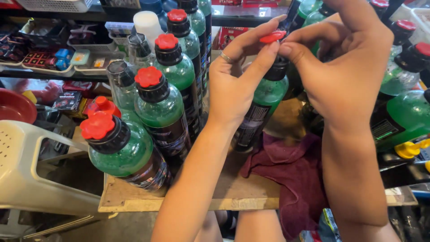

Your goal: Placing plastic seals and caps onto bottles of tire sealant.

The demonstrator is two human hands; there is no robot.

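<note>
Both hands, left (pixel 233 85) and right (pixel 347 67), pinch a red cap (pixel 273 36) with their fingertips atop a black-necked bottle of green liquid (pixel 264 101) on the wooden tabletop (pixel 233 195); capped green-filled bottles (pixel 161 105) line the left, a maroon cloth (pixel 295 172) lies beside.

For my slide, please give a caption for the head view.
Both hands, left hand and right hand, pinch a red cap above a green bottle.

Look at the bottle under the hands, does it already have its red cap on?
No, the red cap is pinched between the left hand and right hand above the green bottle, whose black neck is bare.
</note>
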